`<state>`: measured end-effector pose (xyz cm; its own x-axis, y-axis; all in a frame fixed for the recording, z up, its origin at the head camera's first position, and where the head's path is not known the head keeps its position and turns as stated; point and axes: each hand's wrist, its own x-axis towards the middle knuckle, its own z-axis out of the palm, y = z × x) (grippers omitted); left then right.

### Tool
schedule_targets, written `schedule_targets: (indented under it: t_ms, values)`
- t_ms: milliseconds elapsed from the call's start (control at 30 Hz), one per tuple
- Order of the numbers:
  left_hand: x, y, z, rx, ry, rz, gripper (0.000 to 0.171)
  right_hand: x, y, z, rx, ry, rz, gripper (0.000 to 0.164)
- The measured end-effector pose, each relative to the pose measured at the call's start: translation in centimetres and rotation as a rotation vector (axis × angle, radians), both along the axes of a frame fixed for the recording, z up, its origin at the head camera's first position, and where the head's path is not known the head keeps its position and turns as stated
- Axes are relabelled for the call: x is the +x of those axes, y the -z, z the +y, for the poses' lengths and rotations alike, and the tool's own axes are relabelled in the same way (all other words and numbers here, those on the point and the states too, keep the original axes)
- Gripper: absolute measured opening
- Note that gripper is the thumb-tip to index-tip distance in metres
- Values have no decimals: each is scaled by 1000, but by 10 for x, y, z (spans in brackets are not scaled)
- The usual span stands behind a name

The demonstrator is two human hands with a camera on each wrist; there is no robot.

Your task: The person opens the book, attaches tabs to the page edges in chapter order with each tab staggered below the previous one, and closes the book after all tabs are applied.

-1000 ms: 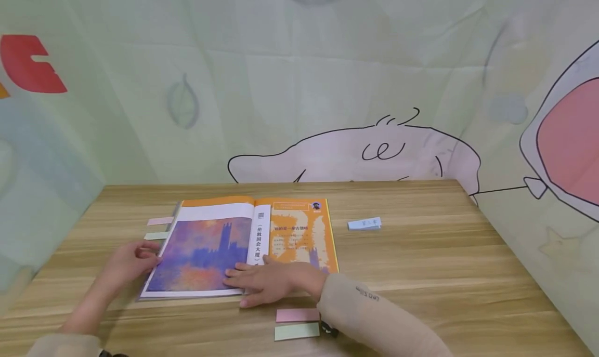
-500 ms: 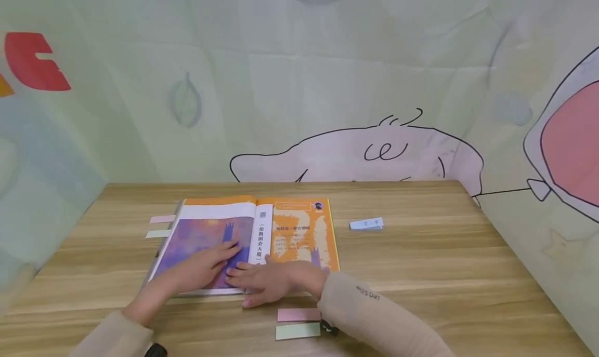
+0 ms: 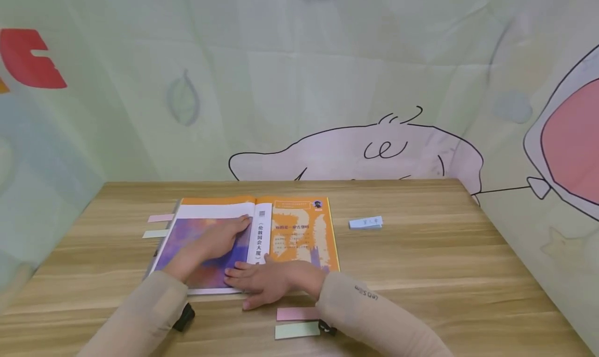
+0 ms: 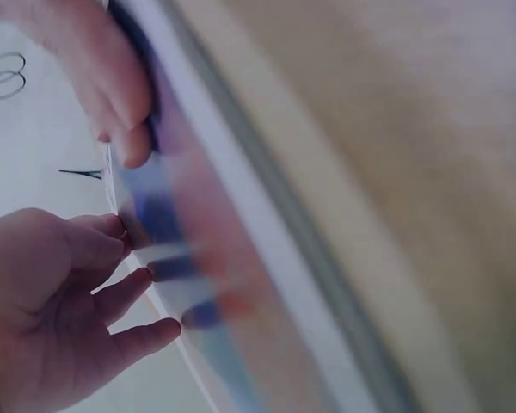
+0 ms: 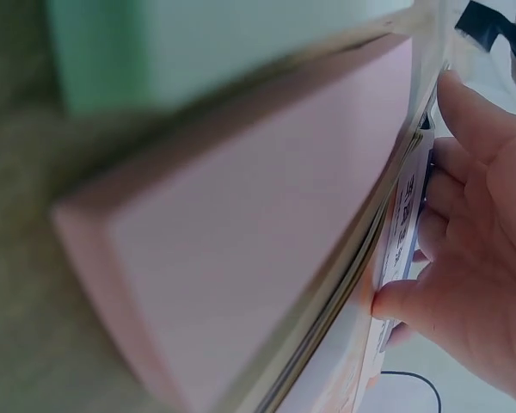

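Observation:
An open book point(image 3: 299, 211) lies on the table, with a purple painting of a tower point(image 3: 189, 235) on its left page. A white strip with a vertical title runs beside the fold. My left hand point(image 3: 212, 242) lies on the painting, fingertips near the fold; in the left wrist view its spread fingers point(image 4: 142, 344) touch the page. My right hand point(image 3: 264, 281) rests flat, fingers extended, over the bottom of the fold. Part of the picture is hidden beneath both hands. Pink point(image 3: 160, 218) and green paper tabs point(image 3: 155, 234) stick out from the book's left edge.
In front of the book lie a pink sticky-note pad point(image 3: 296, 314) and a green one point(image 3: 296, 330), beside my right sleeve. A light blue pad point(image 3: 366, 222) with handwriting sits to the book's right. A printed cloth point(image 3: 290, 87) hangs behind the wooden table point(image 3: 421, 274).
My left hand has left the book's left edge, moved across the painting and slid farther up toward the fold. My right hand has stayed in place.

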<state>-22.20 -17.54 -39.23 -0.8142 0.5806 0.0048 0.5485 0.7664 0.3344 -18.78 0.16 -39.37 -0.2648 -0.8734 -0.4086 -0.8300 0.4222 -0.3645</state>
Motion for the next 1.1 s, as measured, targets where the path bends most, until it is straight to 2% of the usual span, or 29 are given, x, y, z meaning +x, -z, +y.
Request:
schedule_targets:
  t_ms: [167, 400, 600, 700, 900, 1100]
  values:
    - [-13, -2, 5, -39, -11, 37, 37, 0, 0, 0, 5, -1, 12, 64]
    - [-27, -2, 14, -103, -119, 21, 38, 2, -2, -1, 2, -20, 40, 63]
    - [-29, -1, 16, -79, -108, 41, 36, 1, -2, 0, 3, -16, 33, 63]
    - [-29, -1, 15, -55, -108, 30, 36, 0, -2, 1, -10, -4, -3, 62]
    - [-30, -2, 15, -28, -107, -25, 39, -6, -6, 3, -66, 55, -168, 58]
    - [-33, -1, 16, -36, -132, -26, 40, -13, -12, 4, -126, 22, -189, 55]
